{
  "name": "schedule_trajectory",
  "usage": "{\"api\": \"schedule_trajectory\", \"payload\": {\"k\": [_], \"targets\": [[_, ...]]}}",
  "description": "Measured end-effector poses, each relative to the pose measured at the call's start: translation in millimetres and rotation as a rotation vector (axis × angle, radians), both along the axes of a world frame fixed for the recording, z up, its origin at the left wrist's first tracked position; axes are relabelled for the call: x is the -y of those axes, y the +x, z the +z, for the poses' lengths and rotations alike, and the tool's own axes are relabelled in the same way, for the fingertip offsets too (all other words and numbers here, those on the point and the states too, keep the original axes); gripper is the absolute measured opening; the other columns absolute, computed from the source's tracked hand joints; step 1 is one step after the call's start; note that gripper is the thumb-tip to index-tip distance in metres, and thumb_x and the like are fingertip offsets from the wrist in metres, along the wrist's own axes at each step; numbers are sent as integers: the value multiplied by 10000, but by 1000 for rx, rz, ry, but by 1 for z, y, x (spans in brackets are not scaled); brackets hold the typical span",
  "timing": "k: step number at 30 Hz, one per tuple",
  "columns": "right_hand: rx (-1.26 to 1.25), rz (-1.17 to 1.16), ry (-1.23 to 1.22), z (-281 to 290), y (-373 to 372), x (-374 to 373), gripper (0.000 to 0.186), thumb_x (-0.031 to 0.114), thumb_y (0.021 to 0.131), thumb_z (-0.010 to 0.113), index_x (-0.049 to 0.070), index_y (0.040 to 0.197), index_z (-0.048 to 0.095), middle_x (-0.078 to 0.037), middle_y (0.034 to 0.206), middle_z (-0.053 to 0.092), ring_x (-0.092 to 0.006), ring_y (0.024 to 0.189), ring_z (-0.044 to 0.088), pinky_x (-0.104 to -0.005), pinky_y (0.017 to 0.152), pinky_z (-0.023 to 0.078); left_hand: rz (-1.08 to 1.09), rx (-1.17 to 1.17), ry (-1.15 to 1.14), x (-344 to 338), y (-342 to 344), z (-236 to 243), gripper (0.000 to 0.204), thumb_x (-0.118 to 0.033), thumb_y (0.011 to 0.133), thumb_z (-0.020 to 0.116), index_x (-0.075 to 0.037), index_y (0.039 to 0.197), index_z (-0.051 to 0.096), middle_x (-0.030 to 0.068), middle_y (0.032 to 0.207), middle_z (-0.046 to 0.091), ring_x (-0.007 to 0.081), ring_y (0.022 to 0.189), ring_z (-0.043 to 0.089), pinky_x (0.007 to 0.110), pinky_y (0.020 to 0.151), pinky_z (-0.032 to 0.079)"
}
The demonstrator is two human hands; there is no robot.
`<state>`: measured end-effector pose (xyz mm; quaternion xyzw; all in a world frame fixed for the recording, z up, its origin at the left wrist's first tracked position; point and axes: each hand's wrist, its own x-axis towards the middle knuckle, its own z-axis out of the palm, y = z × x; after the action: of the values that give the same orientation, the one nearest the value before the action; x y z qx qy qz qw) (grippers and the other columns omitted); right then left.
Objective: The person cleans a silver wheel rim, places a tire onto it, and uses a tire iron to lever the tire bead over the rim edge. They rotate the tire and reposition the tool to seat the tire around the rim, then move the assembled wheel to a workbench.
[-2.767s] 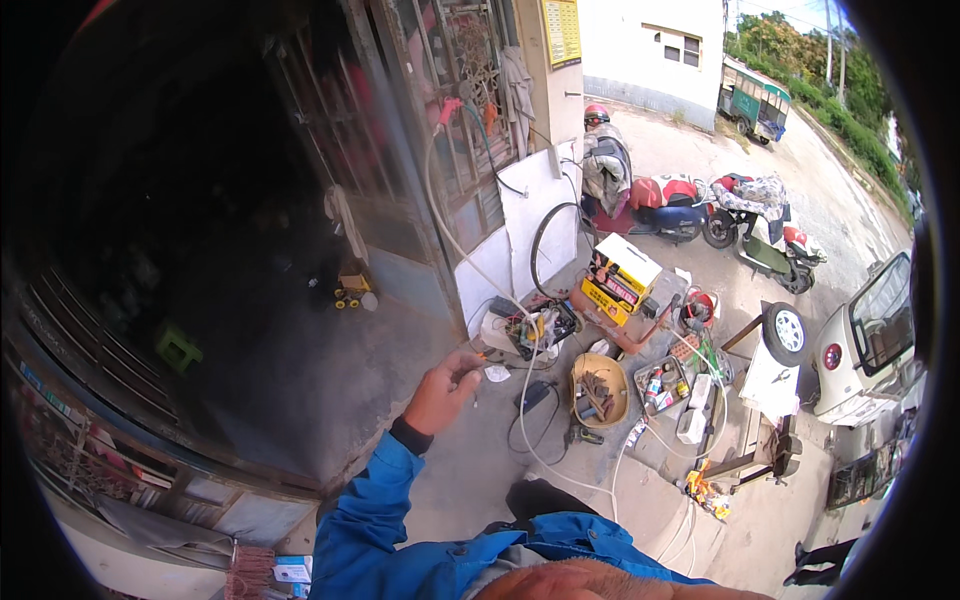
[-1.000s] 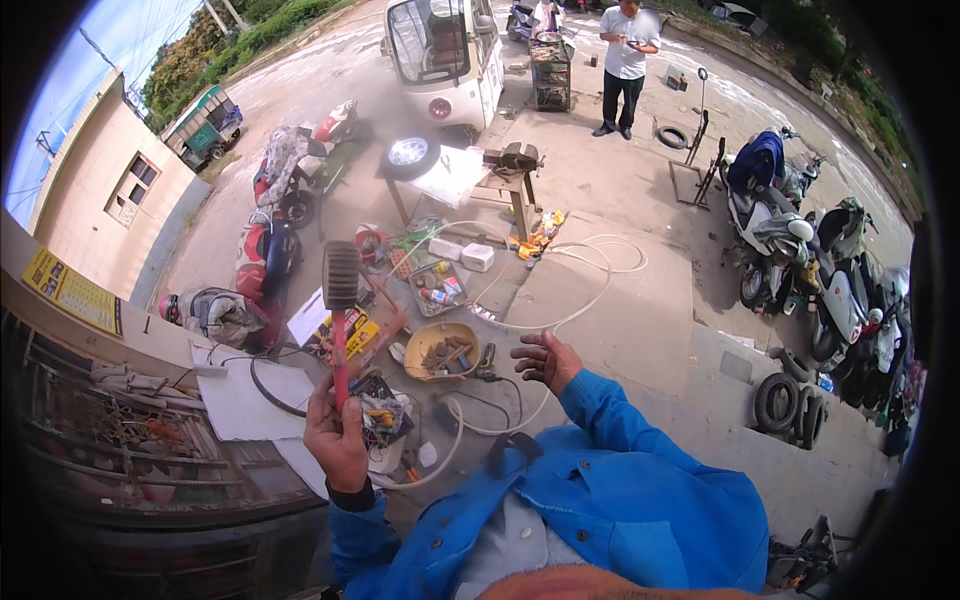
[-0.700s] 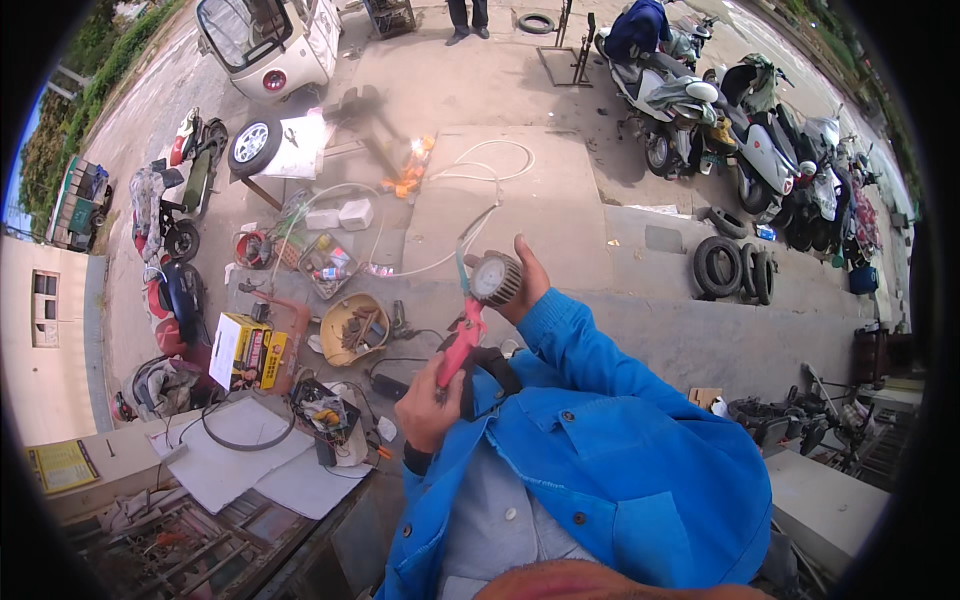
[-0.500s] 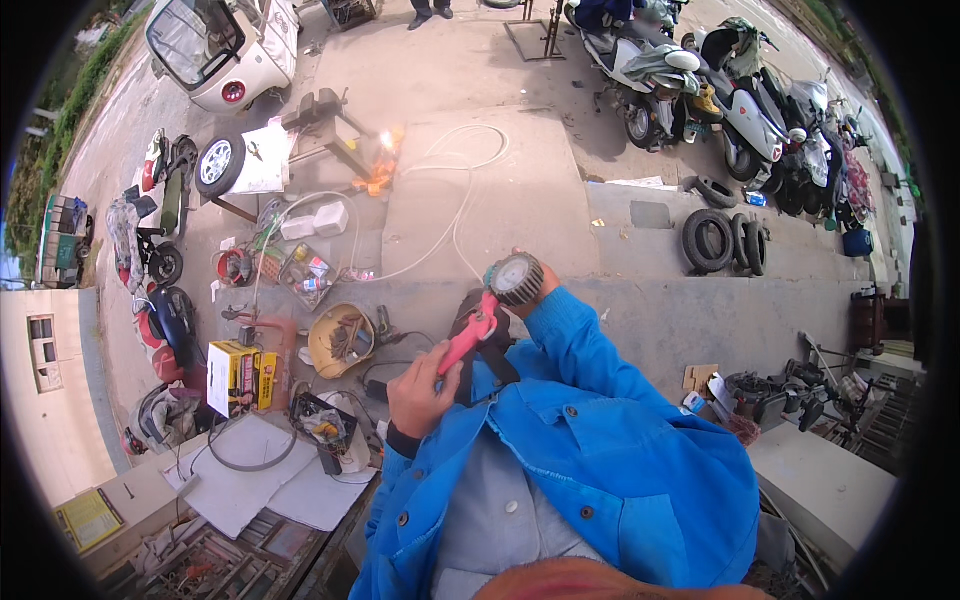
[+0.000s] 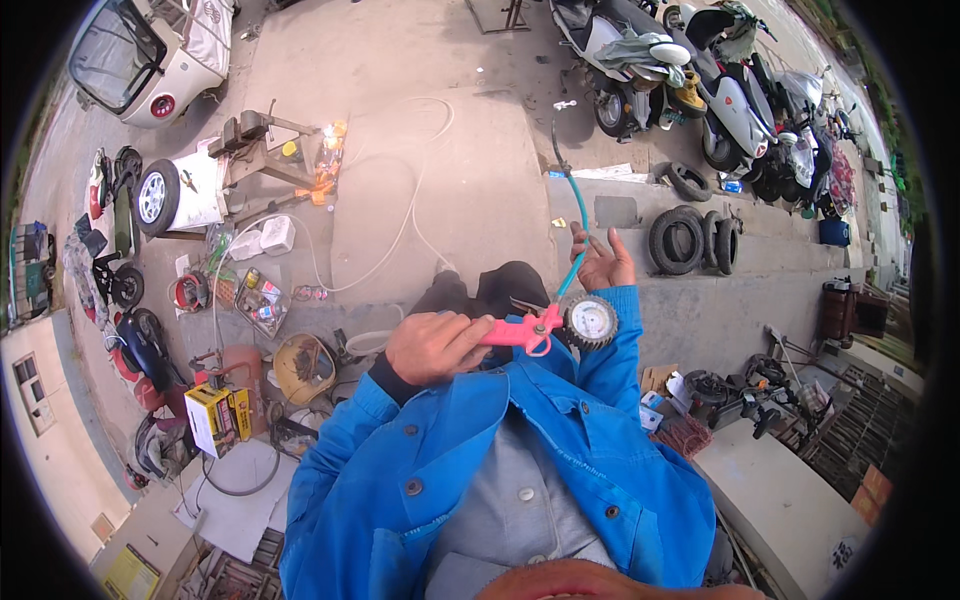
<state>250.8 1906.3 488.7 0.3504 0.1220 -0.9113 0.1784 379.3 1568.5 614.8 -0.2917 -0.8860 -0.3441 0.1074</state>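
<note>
My left hand (image 5: 435,346) is wrapped round the pink-red handle of a tire inflator gun (image 5: 520,332). At the gun's right end sits a round pressure gauge (image 5: 590,321) with a white dial and a dark ribbed rim. A teal hose (image 5: 581,200) rises from the gun and curves away to a dark end section with a small tip in the air. My right hand (image 5: 606,262) is open, palm up with fingers apart, right beside that hose; whether a finger touches it I cannot tell.
A pale air hose (image 5: 408,215) loops over the concrete. At left are a yellow basin (image 5: 304,368) of parts, a yellow box (image 5: 222,415) and a wheel (image 5: 157,198) on a low table. To the right lie loose tires (image 5: 676,240), with parked scooters (image 5: 735,115) beyond.
My right hand has let go of the gauge and moved up beside the teal hose, which now stretches out ahead. The inflator gun has turned from slanting to nearly level, gauge at right.
</note>
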Motion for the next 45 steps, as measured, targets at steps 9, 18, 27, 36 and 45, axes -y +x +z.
{"api": "schedule_trajectory", "payload": {"k": [9,18,27,36,45], "targets": [[-271,-403,373,-31,-162,-163,259,259,1127,606,11,1203,606,-23,885,540,-167,696,462,-378,719,427,158,-147,-171,12,-173,-61,416,-166,677,862,-36,1055,747,56,778,596,245,661,636,385,553,478],[-311,-314,552,-24,-370,-117,349,343,1168,537,46,1345,581,-29,924,523,-171,769,494,-390,797,457,636,29,-195,-30,-256,-119,283,-203,728,875,-102,959,748,66,816,638,293,683,648,431,603,491],[-614,-348,617,-80,-582,-60,487,388,1127,617,46,1467,545,-34,1017,577,-208,909,568,-452,901,510,743,-26,-170,31,-437,-218,125,-194,835,820,-119,854,722,67,851,614,299,786,677,447,666,526],[-788,-221,686,-89,-774,27,652,441,1131,616,-55,1521,453,-48,947,554,-212,890,577,-433,876,545,977,17,-382,114,-582,-289,97,-141,872,769,-104,955,734,72,932,633,308,954,649,452,813,499],[-1096,313,749,-124,-946,182,611,432,1157,561,-70,1496,485,-102,973,673,-269,1010,688,-457,1019,579,1194,203,-741,186,-708,-423,125,-156,898,688,-159,1008,748,46,1061,697,282,1077,644,420,863,505]]}}
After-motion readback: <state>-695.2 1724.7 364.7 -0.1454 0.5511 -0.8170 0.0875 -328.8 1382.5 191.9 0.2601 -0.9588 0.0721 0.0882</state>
